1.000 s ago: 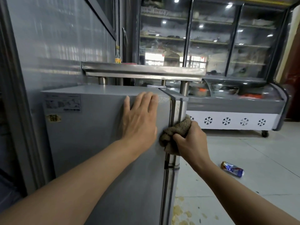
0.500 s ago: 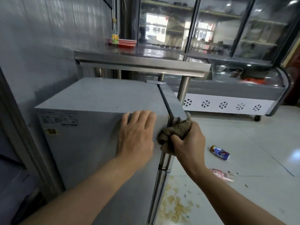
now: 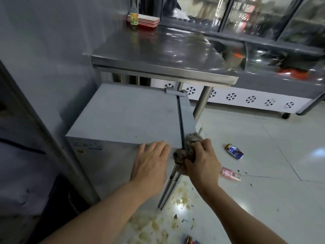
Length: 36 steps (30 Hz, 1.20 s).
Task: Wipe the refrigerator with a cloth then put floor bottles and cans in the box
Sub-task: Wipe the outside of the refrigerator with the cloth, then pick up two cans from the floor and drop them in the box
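Head view: my left grip (image 3: 151, 162) lies flat on the refrigerator (image 3: 123, 117); at its 3 o'clock my right grip (image 3: 202, 164) clutches the cloth (image 3: 184, 152).

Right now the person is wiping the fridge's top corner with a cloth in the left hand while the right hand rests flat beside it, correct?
Not quite: the hands are swapped. In the head view the right hand grips the cloth at the fridge corner, while the left hand rests flat beside it.
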Tool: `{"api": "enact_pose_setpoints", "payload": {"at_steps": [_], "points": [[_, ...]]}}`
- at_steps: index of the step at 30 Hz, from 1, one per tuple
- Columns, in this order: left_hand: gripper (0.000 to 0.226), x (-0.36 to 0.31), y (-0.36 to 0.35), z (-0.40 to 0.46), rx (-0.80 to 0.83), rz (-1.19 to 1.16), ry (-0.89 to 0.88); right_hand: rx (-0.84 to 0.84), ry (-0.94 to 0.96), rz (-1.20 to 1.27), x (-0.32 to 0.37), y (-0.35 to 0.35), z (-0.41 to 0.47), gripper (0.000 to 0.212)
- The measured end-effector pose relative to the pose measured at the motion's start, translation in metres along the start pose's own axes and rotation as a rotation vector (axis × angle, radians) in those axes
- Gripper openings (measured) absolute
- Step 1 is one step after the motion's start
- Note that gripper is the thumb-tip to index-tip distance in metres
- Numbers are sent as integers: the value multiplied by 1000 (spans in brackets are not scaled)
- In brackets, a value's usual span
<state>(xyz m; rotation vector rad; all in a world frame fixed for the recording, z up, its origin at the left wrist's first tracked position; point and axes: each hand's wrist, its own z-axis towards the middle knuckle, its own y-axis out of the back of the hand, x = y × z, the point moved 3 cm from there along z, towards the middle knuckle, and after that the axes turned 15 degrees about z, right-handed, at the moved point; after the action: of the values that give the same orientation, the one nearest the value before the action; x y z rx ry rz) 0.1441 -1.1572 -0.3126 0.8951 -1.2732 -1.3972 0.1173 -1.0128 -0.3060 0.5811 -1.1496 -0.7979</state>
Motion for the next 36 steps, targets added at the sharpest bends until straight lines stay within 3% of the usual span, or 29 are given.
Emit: {"api": "enact_pose_setpoints", "payload": {"at_steps": [6,9,15,21,27,32,36], "points": [[74,15,23,-8,190,-133,-36,132,-35,9,39,21,1,34],[75,40,36,-21,241,-150,35,183,-56,95,66,26,9,47],[74,107,63,-49,377,-204,172,241,-105,169,126,17,43,47],[68,160,80,-73,393,-184,234,287,16,107,173,-27,83,44],[56,181,78,-87,384,-221,292,501,-31,-47,178,-69,84,62],[67,179,74,-95,405,-234,273,499,-19,9,186,-57,60,87],[69,174,77,-101,422,-263,272,508,7,1,199,-39,32,75]]}}
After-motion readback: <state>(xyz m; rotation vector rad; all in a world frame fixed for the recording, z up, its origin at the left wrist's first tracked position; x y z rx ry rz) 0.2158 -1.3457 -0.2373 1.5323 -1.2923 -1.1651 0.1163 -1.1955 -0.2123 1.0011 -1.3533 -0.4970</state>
